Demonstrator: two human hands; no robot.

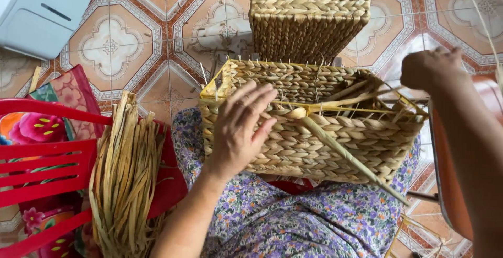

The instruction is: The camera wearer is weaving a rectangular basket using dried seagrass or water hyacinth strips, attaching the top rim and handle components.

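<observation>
Flowered purple fabric (293, 221) is covering the person's lap at six o'clock, and the half-woven basket (314, 132) is resting on it at the centre of the view, lying on its side with bare frame wires sticking out along its rim. Spread open with the fingers extended, the left hand (238, 132) is pressing flat against the basket's woven wall at its nine o'clock end. One loose strand (346, 153) is running from the rim across the wall toward five o'clock. Up at two o'clock, just beyond the basket's far corner, the right hand (429, 69) is curling closed; whether it is pinching a strand I cannot tell, since nothing clear is showing between the fingers. A finished woven basket (309, 11) is standing on the tiled floor (115, 48) at twelve o'clock, just behind the one being worked. At eight o'clock a bundle of dried strands (126, 179) is lying on a red plastic chair (42, 169), just beside the lap. A grey-white box (42, 11) is sitting at ten o'clock, well apart from the hands. An orange-red object (450, 184) is showing at four o'clock, behind the right forearm.
</observation>
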